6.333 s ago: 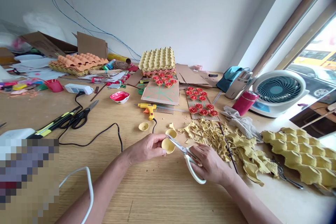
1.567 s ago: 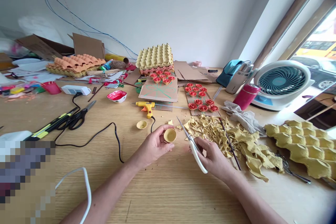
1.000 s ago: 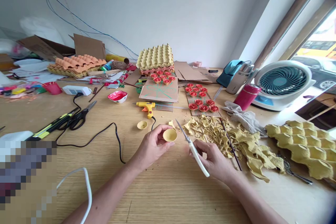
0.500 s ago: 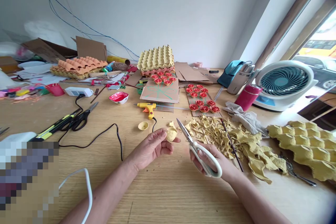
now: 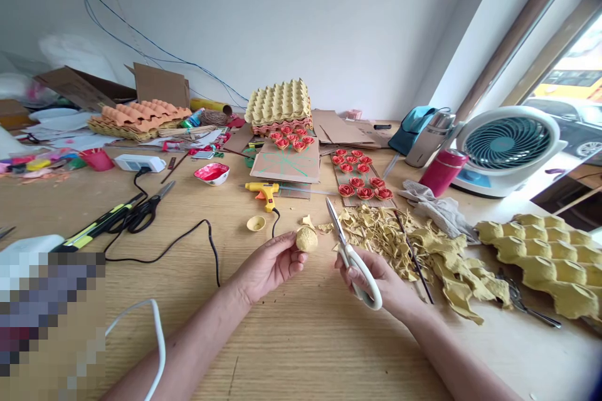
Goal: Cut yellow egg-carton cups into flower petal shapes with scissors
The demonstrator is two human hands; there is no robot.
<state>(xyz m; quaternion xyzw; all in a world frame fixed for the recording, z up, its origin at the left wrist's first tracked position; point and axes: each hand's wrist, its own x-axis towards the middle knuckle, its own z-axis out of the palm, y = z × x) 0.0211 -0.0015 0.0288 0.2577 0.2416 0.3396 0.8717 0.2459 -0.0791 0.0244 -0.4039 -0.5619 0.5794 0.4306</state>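
Between the thumb and fingers of my left hand is a yellow egg-carton cup, its rounded outside facing me. My right hand grips white-handled scissors whose blades point up and away, apart from the cup. Just beyond the cup lies a small yellow scrap. A second trimmed cup rests on the table to the left, near a yellow glue gun. Right of the scissors spreads a heap of yellow carton trimmings.
Red paper-pulp roses sit on cardboard behind the trimmings. Yellow egg trays lie at right, near a fan and a red flask. At left are black scissors, a power strip and a bowl of red paint.
My left hand has turned the cup so its rounded outside faces me more. The scissors have tilted more upright, and my right hand has shifted slightly left.
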